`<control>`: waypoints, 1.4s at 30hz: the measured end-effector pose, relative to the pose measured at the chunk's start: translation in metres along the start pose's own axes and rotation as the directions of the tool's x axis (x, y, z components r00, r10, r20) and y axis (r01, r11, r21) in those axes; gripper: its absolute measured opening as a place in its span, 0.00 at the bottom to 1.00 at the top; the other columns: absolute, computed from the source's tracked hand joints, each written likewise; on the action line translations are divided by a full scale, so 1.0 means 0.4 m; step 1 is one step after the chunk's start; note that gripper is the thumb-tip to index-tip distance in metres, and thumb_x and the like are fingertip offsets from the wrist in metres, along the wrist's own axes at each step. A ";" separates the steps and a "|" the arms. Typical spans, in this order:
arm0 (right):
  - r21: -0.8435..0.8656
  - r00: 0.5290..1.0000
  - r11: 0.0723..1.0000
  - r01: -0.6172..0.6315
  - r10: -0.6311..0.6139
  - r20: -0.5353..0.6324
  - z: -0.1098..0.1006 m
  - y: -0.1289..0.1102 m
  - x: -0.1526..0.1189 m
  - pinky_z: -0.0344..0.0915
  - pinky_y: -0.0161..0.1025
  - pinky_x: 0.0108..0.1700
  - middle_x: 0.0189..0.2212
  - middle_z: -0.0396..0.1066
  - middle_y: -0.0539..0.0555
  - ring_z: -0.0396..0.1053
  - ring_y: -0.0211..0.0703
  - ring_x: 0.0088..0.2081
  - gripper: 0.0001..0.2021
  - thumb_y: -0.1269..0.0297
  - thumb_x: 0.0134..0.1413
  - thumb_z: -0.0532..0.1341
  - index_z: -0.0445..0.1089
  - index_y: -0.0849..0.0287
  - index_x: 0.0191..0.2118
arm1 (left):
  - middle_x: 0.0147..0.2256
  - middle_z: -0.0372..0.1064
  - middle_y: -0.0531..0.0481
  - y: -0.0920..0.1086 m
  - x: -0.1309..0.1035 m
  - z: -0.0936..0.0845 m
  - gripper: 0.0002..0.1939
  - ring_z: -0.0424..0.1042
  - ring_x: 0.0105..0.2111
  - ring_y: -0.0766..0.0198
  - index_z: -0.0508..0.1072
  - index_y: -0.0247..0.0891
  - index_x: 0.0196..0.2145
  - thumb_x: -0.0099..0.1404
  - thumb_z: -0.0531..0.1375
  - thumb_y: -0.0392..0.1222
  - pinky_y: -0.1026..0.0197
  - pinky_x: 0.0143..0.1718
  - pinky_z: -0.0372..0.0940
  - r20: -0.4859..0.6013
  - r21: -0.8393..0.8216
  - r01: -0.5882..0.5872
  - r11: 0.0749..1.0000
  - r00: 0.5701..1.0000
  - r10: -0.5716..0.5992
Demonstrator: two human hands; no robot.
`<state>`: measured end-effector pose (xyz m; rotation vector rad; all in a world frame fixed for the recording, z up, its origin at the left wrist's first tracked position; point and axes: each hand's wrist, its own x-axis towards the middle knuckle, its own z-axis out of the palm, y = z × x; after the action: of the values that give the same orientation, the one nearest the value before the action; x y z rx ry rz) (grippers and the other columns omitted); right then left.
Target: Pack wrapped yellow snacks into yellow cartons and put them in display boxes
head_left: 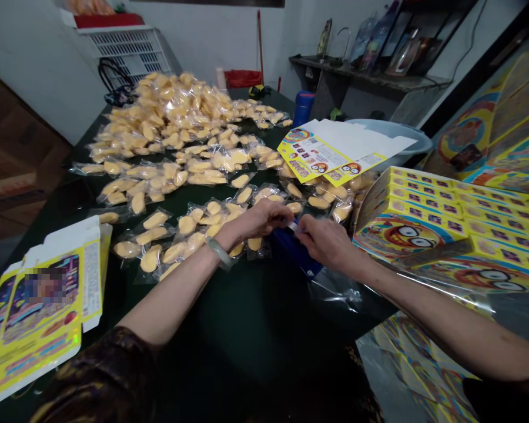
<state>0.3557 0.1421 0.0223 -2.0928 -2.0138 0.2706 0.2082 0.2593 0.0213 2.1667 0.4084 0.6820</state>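
Both hands meet near the middle of the table, fingers closed in a pinch. My left hand [268, 216], with a pale bangle at the wrist, grips one end of a small whitish strip [293, 225]. From the other side my right hand [325, 239] pinches the same strip. Directly beneath them lies a dark blue object [296, 254], partly covered by the hands; its kind is hard to make out. Clear-wrapped yellow oval pieces [211, 220] lie close around my left hand.
A large heap of wrapped yellow pieces [180, 106] covers the far table. Flattened yellow cartons [48, 294] lie at left, more flat cartons [321, 153] at back right. Packed yellow boxes [423, 229] in clear film stand right. A blue bottle [303, 108] stands behind.
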 end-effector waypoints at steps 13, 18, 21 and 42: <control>0.145 0.998 0.989 -0.024 0.032 -0.056 0.019 0.011 -0.010 0.49 0.37 0.30 0.27 0.71 0.55 0.67 0.45 0.30 0.04 0.68 0.58 0.55 0.66 0.58 0.37 | 0.31 0.74 0.46 -0.002 -0.010 -0.012 0.09 0.70 0.30 0.63 0.78 0.40 0.35 0.62 0.57 0.38 0.63 0.33 0.62 0.147 0.201 -0.137 0.970 0.983 0.108; 0.167 0.994 0.986 0.024 -0.006 -0.108 0.014 0.019 -0.027 0.51 0.36 0.30 0.36 0.72 0.57 0.68 0.42 0.31 0.08 0.70 0.58 0.54 0.71 0.57 0.35 | 0.32 0.75 0.46 0.010 -0.014 -0.009 0.10 0.72 0.31 0.64 0.77 0.38 0.36 0.64 0.56 0.38 0.64 0.33 0.63 0.152 0.225 -0.140 0.964 0.983 0.108; 0.172 0.994 0.985 0.008 0.010 -0.106 0.004 0.019 -0.035 0.53 0.36 0.31 0.43 0.71 0.59 0.70 0.43 0.35 0.09 0.69 0.58 0.55 0.73 0.57 0.37 | 0.33 0.74 0.47 0.014 -0.018 -0.006 0.09 0.71 0.32 0.65 0.76 0.37 0.36 0.65 0.55 0.37 0.65 0.34 0.64 0.155 0.218 -0.087 0.972 0.986 0.054; 0.239 0.996 0.970 -0.035 0.053 -0.071 -0.020 0.043 -0.038 0.43 0.35 0.27 0.18 0.61 0.49 0.55 0.34 0.22 0.14 0.62 0.57 0.54 0.63 0.60 0.22 | 0.59 0.55 0.37 0.004 -0.054 -0.009 0.30 0.57 0.60 0.48 0.65 0.41 0.55 0.56 0.66 0.48 0.43 0.56 0.61 0.132 0.385 -0.189 0.903 0.980 0.149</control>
<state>0.3739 0.1262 0.0245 -1.9696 -1.7945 0.4106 0.1888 0.2500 0.0174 2.6355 0.3277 0.6218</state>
